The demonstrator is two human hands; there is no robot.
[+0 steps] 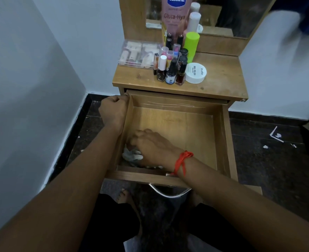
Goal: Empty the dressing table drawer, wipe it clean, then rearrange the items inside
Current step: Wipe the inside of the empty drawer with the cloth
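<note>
Drawer (177, 124) pulled fully out from under the counter (222, 77), inside bare wood apart from the cloth. Right hand (153, 146) reaches down into the near-left corner of the drawer, palm down, fingers (141, 133) curled together and pressing on a crumpled white cloth (132, 155) that lies on the drawer floor against the left wall — a red thread band (182, 160) is tied round that wrist. Left hand (113, 110) sits outside the drawer at its far-left corner, fingers closed in a loose fist, fingertips touching the top edge of the left wall.

Items are out on the counter: a cluster of nail polish bottles (170, 70) near the middle front edge, a white round tub (195, 72) just beside them to the right, a lime green tube (191, 46) upright behind, a clear plastic box (139, 53) at the left edge, and a pink Vaseline bottle (173, 15) at the back against the mirror (231, 15). Metal drawer handle (168, 192) shows below the front panel. Dark floor (268, 160) to the right has small white scraps.
</note>
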